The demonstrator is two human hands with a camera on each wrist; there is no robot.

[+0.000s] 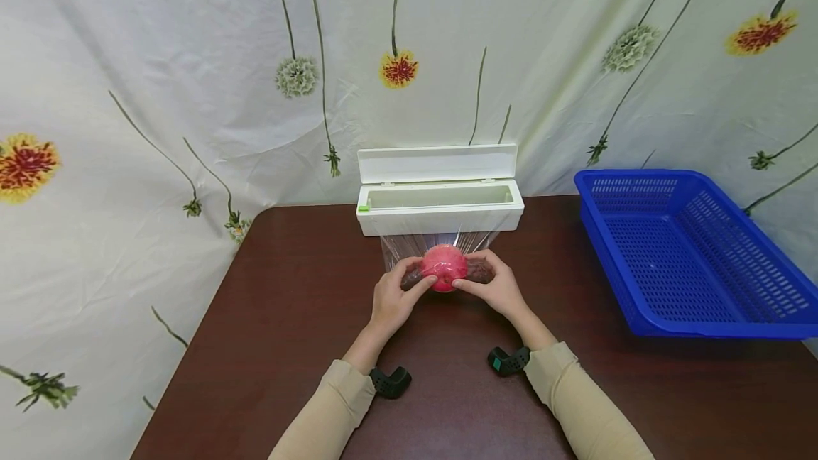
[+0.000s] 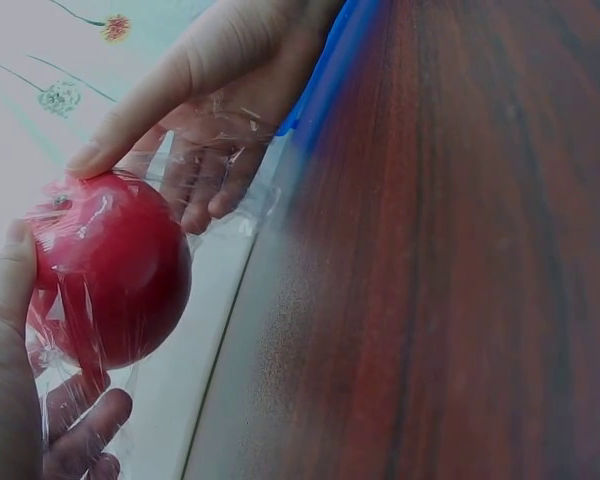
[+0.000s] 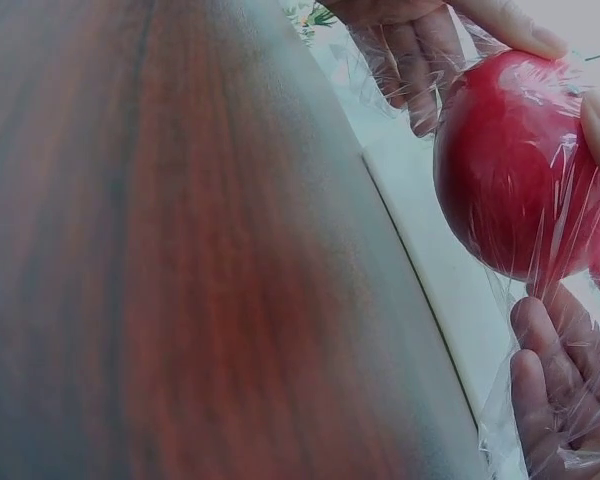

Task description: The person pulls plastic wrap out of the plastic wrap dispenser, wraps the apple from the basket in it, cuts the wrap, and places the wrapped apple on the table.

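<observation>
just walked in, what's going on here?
A person is holding a red apple covered in clear plastic film, left grip on one side, right grip on the other. The film stretches from the apple to a white dispenser box, whose lid is up. A blue basket sits to the right.
</observation>
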